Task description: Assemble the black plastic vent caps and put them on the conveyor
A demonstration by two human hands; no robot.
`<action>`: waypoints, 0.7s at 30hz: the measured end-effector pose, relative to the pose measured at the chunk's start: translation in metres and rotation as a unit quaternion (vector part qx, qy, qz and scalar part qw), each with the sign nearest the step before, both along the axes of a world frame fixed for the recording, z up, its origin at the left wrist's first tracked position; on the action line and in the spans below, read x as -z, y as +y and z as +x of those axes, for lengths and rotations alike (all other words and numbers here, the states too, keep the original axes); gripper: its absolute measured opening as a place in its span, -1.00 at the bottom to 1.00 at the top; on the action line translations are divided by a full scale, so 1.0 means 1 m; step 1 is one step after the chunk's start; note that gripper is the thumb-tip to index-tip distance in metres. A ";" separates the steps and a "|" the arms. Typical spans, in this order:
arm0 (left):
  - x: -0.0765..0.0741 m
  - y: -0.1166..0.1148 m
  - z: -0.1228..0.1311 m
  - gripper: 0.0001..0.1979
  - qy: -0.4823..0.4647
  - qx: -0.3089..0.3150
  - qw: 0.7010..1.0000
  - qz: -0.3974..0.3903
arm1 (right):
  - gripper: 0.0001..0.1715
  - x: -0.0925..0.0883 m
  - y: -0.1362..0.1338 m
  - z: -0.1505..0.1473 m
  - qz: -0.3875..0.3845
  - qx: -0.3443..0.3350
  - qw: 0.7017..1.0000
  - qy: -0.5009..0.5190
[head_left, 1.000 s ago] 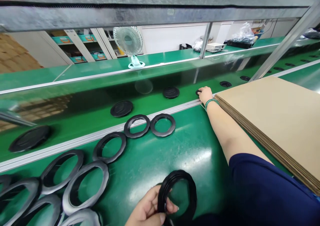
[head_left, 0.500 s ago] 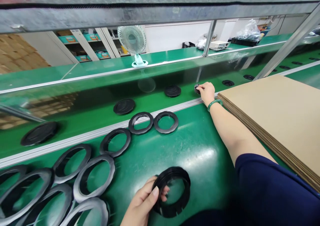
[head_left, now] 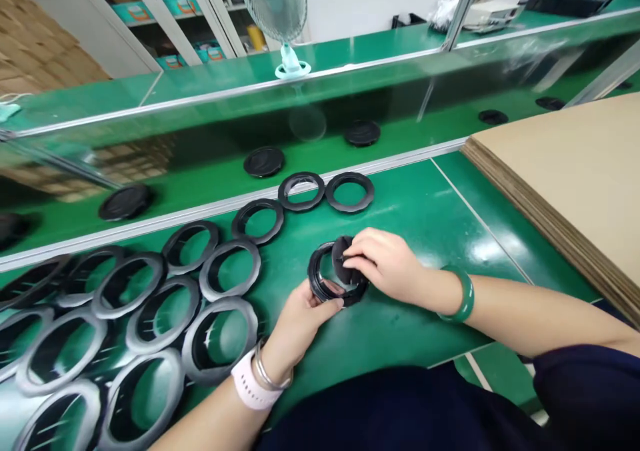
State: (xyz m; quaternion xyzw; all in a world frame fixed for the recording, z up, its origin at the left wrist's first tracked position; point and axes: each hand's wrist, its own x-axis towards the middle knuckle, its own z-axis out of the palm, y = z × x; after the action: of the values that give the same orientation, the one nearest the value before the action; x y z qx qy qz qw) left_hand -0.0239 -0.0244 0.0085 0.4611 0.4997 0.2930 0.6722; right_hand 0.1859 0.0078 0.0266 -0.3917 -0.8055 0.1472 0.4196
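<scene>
My left hand (head_left: 303, 321) grips a black plastic ring (head_left: 319, 274) by its near-left edge, thumb on the rim, above the green table. In my right hand (head_left: 383, 261) is a black round disc (head_left: 343, 259), pinched between thumb and fingers. The disc is tilted at the right side of the ring's opening; whether the two parts touch is unclear. My right fingers cover part of the disc and the ring's far-right edge. Several similar black rings, such as a nearby ring (head_left: 189, 338), lie on the table to the left.
Behind a metal rail (head_left: 400, 160) runs a green belt (head_left: 320, 154) carrying several black discs, one disc (head_left: 264, 162) among them. Stacked cardboard sheets (head_left: 565, 151) lie at the right. A small fan (head_left: 280, 11) stands on the back ledge.
My right hand has come back from the belt with a disc and now holds it at the ring. My left hand has raised the ring slightly forward. The view has shifted.
</scene>
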 end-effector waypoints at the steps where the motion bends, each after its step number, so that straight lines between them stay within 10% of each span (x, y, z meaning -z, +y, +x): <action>1: 0.002 0.000 0.001 -0.63 -0.006 0.005 1.000 -0.006 | -0.82 0.001 -0.007 -0.005 0.004 -0.012 1.000 -0.014; 21: 0.003 -0.005 0.007 -0.39 0.075 -0.032 0.997 0.016 | -0.63 0.021 -0.002 0.000 0.117 -0.109 0.964 -0.214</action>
State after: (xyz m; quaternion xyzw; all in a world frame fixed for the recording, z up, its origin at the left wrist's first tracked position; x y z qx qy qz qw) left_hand -0.0174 -0.0293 0.0055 0.4761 0.5584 0.2874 0.6156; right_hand 0.1858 0.0059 0.0059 -0.2722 -0.9257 0.0093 0.2624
